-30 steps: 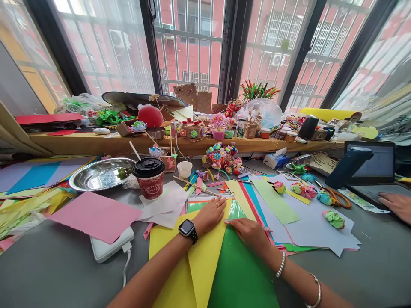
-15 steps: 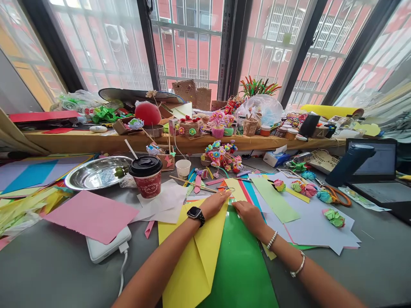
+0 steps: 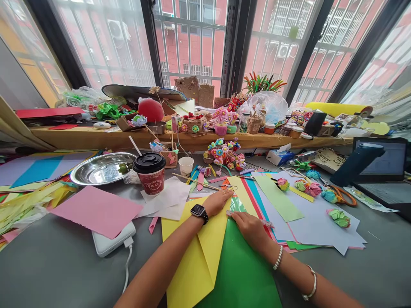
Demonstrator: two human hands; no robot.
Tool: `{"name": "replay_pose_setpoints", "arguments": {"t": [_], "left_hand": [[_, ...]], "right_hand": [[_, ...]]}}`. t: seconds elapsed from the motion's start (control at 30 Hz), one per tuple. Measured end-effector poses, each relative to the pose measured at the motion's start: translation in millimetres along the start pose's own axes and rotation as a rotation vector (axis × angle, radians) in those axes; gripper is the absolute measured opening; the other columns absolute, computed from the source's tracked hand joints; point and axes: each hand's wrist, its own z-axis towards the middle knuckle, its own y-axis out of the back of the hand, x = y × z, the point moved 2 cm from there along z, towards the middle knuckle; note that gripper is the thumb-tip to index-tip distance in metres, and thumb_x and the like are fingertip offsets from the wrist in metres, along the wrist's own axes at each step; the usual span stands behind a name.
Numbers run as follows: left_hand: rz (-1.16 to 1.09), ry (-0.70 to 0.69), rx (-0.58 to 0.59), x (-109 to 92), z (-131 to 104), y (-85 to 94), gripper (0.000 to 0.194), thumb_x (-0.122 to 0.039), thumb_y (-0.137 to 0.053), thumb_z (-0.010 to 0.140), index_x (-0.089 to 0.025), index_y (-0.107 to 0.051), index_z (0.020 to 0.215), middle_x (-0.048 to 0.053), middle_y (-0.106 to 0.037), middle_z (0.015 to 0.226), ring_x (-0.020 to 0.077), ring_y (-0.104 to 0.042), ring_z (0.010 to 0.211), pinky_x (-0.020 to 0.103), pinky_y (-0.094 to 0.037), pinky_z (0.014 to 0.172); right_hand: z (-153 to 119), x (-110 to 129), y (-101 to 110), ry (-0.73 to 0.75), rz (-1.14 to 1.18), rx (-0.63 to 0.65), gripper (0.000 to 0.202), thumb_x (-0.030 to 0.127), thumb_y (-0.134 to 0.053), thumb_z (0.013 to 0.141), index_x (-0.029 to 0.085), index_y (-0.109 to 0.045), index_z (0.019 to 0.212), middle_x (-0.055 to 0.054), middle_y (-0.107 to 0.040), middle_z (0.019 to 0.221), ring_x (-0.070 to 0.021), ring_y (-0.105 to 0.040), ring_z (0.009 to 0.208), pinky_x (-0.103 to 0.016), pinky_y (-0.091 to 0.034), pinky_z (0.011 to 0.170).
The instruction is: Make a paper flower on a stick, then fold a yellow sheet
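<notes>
A folded yellow sheet of paper (image 3: 186, 278) lies before me, partly over a smooth green sheet (image 3: 244, 273). My left hand (image 3: 220, 202), below a black watch, lies along the top of the yellow paper with its fingers stretched out flat. Just right of it, my right hand (image 3: 248, 226) has its fingers closed on a narrow pale strip with pink marks, which looks like a ruler (image 3: 268, 223). The strip crosses the upper part of the green sheet, its middle hidden by the hand. Small scissors (image 3: 231, 187) lie just beyond my left fingertips.
To the left stand a lidded red cup (image 3: 150, 177) and a steel dish (image 3: 96, 171); pink paper (image 3: 99, 209) lies on a white power bank (image 3: 112, 244). On the right are white sheets (image 3: 321, 231), crumpled paper flowers (image 3: 339, 217), orange-handled scissors (image 3: 348, 196) and a laptop (image 3: 385, 188).
My right hand has slid toward me down the green sheet, and the pink-marked strip now shows on both sides of it. The left hand stays on the yellow paper. The view has shifted slightly.
</notes>
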Motion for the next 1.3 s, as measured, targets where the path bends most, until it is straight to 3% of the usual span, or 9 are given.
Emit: {"name": "replay_pose_setpoints", "arguments": {"t": [0.33, 0.73, 1.3], "left_hand": [[-0.016, -0.006, -0.008, 0, 1, 0.1, 0.037, -0.014, -0.028, 0.087, -0.016, -0.041, 0.122, 0.007, -0.043, 0.128, 0.0164, -0.039, 0.117, 0.031, -0.031, 0.098], [-0.032, -0.013, -0.011, 0, 2, 0.1, 0.037, -0.015, -0.028, 0.087, -0.016, -0.042, 0.122, 0.006, -0.043, 0.129, 0.0159, -0.039, 0.117, 0.029, -0.029, 0.099], [-0.062, 0.024, 0.016, 0, 2, 0.3, 0.037, -0.016, -0.027, 0.087, -0.016, -0.042, 0.122, 0.005, -0.042, 0.13, 0.0161, -0.036, 0.119, 0.031, -0.028, 0.099]], "right_hand": [[-14, 27, 19, 0.063, 0.039, -0.114, 0.035, 0.006, -0.026, 0.087, 0.011, -0.061, 0.09, -0.007, -0.068, 0.079, -0.0143, -0.063, 0.071, -0.024, -0.052, 0.061], [-27, 51, 28, 0.177, 0.036, -0.212, 0.035, 0.003, -0.028, 0.085, 0.007, -0.063, 0.085, -0.01, -0.068, 0.078, -0.0178, -0.064, 0.071, -0.027, -0.053, 0.058], [-51, 82, 41, 0.332, 0.069, -0.133, 0.039, 0.0, -0.025, 0.079, 0.004, -0.062, 0.093, -0.014, -0.067, 0.089, -0.0208, -0.063, 0.083, -0.028, -0.054, 0.064]]}}
